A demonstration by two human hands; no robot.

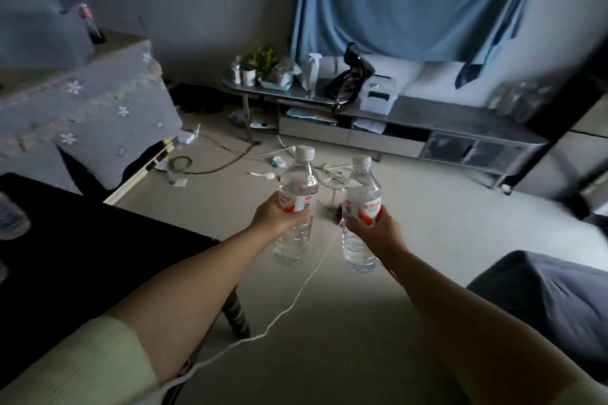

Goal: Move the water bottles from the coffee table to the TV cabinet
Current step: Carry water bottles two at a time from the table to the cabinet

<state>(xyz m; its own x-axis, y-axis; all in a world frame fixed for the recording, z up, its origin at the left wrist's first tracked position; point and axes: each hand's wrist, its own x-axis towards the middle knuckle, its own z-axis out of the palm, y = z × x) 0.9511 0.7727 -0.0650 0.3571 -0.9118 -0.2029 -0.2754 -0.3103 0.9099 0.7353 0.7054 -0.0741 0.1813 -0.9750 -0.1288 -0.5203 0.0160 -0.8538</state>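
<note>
Dim living room with a pale floor (345,322), cables scattered all over it, and a blue curtain (411,0) hanging on the far wall. The TV cabinet (460,118) runs along under that curtain, pretty cluttered: a small plant (261,57), a jar, a black bag (350,79) and some clear stuff at its right end. The dark coffee table (82,256) sits at lower left.

Both arms are stretched out over the floor, between table and cabinet. The left hand (279,215) has its fingers curled tight around the middle of one water bottle (297,204), held upright. The right hand (375,228) grips the second bottle (360,217) the same way, right at the red and white label. White caps on both, and the bottles sit just beside each other, not touching.
</note>
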